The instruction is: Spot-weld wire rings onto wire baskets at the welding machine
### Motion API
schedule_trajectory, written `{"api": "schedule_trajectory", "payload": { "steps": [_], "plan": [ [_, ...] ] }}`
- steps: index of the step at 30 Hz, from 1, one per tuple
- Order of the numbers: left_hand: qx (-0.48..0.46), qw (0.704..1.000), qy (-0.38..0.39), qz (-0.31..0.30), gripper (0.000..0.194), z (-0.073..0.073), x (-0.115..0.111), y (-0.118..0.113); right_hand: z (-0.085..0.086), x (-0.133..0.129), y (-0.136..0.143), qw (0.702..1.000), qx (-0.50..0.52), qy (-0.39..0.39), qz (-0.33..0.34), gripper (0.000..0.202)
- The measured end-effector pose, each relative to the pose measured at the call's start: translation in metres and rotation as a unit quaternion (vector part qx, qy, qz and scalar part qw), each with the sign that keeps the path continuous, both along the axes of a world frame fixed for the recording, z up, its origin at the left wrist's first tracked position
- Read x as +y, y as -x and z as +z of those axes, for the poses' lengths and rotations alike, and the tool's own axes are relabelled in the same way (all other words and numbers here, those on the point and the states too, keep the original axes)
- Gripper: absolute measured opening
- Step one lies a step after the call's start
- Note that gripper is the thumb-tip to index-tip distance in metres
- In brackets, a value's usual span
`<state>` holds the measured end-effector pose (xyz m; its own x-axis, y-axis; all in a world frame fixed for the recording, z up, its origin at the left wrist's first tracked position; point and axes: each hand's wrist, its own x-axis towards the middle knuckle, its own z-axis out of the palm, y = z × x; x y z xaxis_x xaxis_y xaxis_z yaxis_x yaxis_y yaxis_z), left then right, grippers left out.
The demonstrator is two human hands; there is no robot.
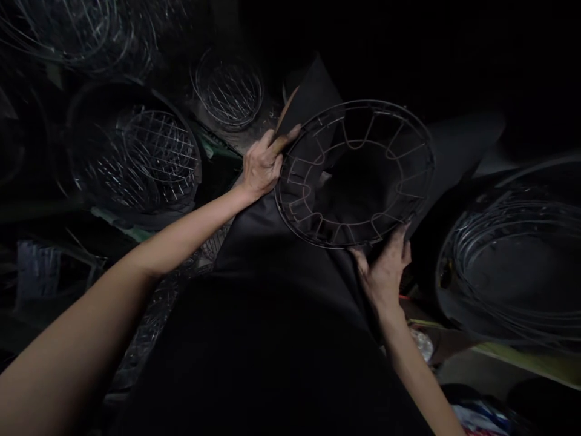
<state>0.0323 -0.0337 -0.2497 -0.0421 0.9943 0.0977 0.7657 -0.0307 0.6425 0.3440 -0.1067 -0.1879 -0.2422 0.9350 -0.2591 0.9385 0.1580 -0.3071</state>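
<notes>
A round wire frame sits tilted in front of me, with a wide outer ring joined to a smaller inner ring by looped wires. My left hand is closed at the frame's left edge, its fingers curled and one stretched along the rim. At the lower right of the rim, my right hand grips with thumb and fingers apart along the wire; part of those fingers is hidden. Dark cloth covers my front below the frame. A dark flat panel with a brown edge rises behind my left hand.
To the left, a dark round tub contains several wire grids. Another round wire grid lies farther back. On the right stands a large round container with coiled wire. More wire pieces fill the upper left; the background is very dark.
</notes>
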Motion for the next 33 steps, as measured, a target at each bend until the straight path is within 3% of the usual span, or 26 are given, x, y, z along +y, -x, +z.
{"api": "schedule_trajectory", "payload": {
  "steps": [6, 12, 16, 19, 22, 24, 26, 28, 30, 33],
  "plan": [
    [0.009, 1.000, 0.016, -0.010, 0.043, 0.004, -0.002, -0.003, 0.005, -0.005, 0.015, 0.997, -0.014, 0.028, -0.068, 0.127],
    [0.021, 0.999, 0.044, -0.016, 0.041, 0.005, 0.003, 0.001, -0.005, -0.001, 0.030, 0.992, -0.020, 0.043, -0.116, 0.129],
    [0.008, 0.999, 0.035, -0.006, 0.043, 0.015, -0.004, 0.001, 0.014, 0.005, 0.020, 0.981, 0.089, 0.064, -0.159, 0.134],
    [-0.055, 0.998, 0.006, 0.036, 0.040, 0.030, 0.001, 0.000, 0.033, 0.021, -0.001, 0.953, 0.174, 0.120, -0.215, 0.106],
    [-0.112, 0.991, -0.026, 0.068, 0.041, 0.052, 0.030, -0.003, 0.040, 0.051, -0.016, 0.935, 0.207, 0.086, -0.276, 0.067],
    [-0.114, 0.993, 0.017, -0.009, 0.050, 0.068, 0.056, -0.005, 0.035, 0.074, -0.017, 0.936, 0.209, 0.062, -0.275, 0.058],
    [-0.078, 0.984, 0.110, -0.115, 0.067, 0.082, 0.078, -0.007, 0.028, 0.092, -0.011, 0.930, 0.222, 0.084, -0.279, 0.058],
    [-0.040, 0.968, 0.172, -0.177, 0.089, 0.096, 0.089, -0.007, 0.025, 0.101, -0.003, 0.913, 0.254, 0.110, -0.300, 0.058],
    [-0.027, 0.968, 0.163, -0.191, 0.099, 0.111, 0.087, -0.006, 0.031, 0.103, 0.004, 0.899, 0.302, 0.111, -0.296, 0.055],
    [-0.028, 0.982, 0.063, -0.175, 0.092, 0.138, 0.071, -0.002, 0.052, 0.107, 0.009, 0.907, 0.343, 0.030, -0.242, 0.044]
  ]
}}
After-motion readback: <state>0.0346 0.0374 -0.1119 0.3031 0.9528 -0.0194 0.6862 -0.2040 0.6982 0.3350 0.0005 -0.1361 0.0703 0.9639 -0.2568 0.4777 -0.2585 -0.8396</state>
